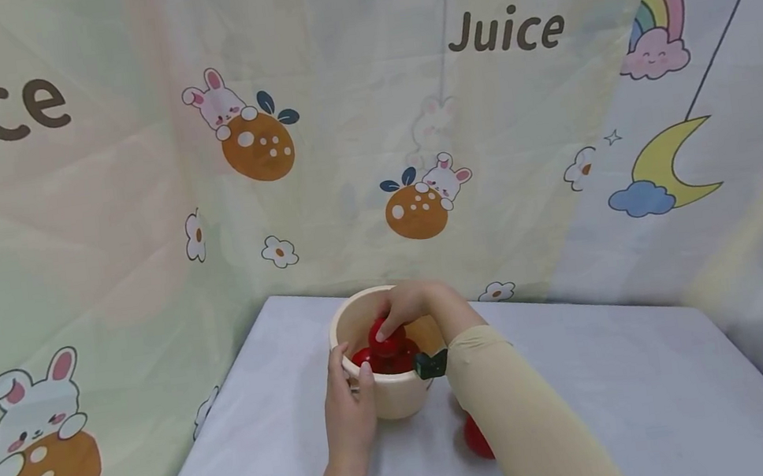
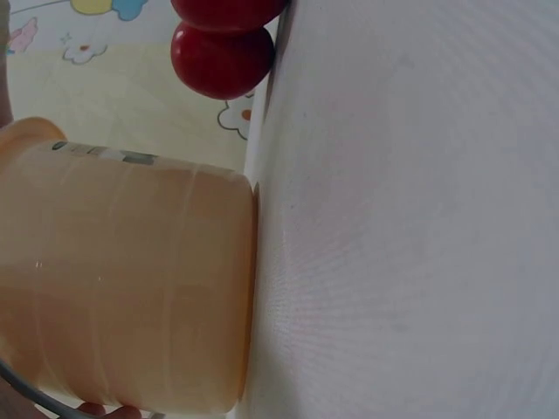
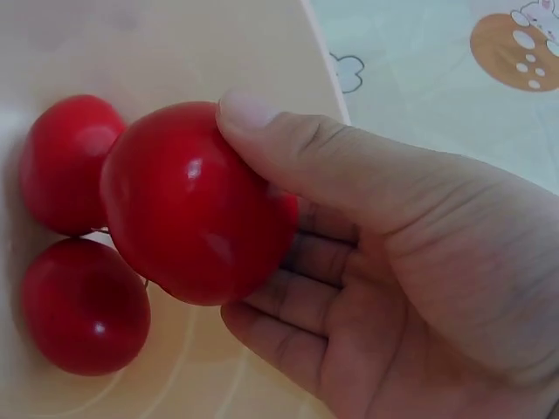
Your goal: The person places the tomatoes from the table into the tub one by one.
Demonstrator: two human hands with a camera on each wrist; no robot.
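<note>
Nearest: right sleeve [image 1: 532, 418], crossing over a loose fruit [image 1: 478, 439] — red, partly hidden by it, on the table [image 1: 238, 470]. Left wrist view shows two red ones there, apart from the bucket [image 1: 401, 398], on its right side.

Left hand [image 1: 350, 401] is on the bucket's near-left rim, thumb and fingers around it, bucket upright.

Right hand [image 1: 418, 301] reaches over the bucket from the right, thumb and fingers clamped on the held fruit [image 3: 188, 209]. That one is within the bucket's mouth, just above the lower fruits [image 3: 86, 305]; whether it touches them I can't tell. Key relation: held fruit over lower fruits, bucket wall around all. It's near round, no clear long axis. Right hand has it — left is just outside, at the rim.

Beyond: printed cloth [image 1: 328, 38] behind the table.
</note>
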